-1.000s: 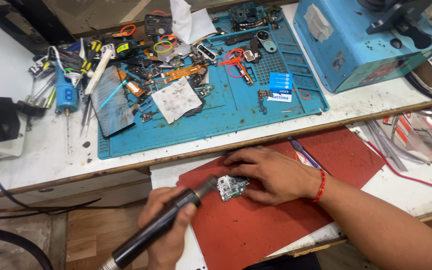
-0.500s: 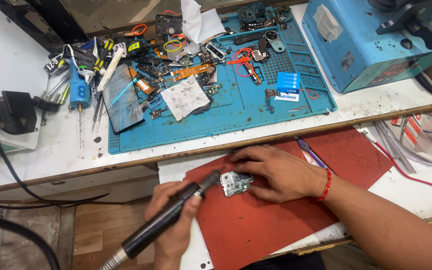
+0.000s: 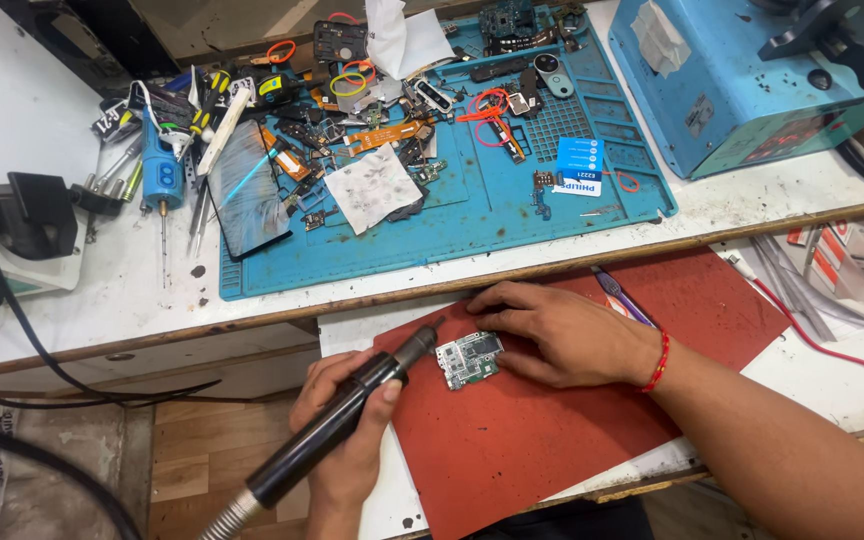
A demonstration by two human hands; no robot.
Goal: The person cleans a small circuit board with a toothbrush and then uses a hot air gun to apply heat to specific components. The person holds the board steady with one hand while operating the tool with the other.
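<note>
Circuit board [image 3: 470, 359], frame centre: light, thin, fragile, hold by edges | right hand [image 3: 564, 333] presses it flat | left hand [image 3: 347, 425] grasps black rotary tool [image 3: 344, 418].

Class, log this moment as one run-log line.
left hand: grips black rotary tool | right hand: pins circuit board | surface: red mat
</note>
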